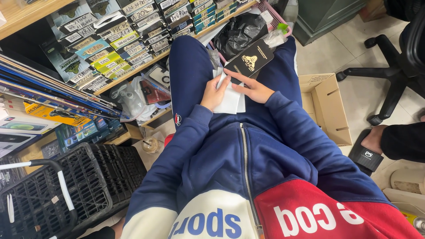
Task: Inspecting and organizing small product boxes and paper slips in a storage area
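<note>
Your navy, white and red zip-up sweatshirt [248, 177] fills the near view. On your lap, your left hand [215, 94] lies open on a white folded sheet [231, 102]; your right hand [253, 88] pinches a flat black rectangular package [249, 60].

A white sheet [231, 99] lies flat on the lap, a black flat package [249, 59] overlapping its top edge.
</note>
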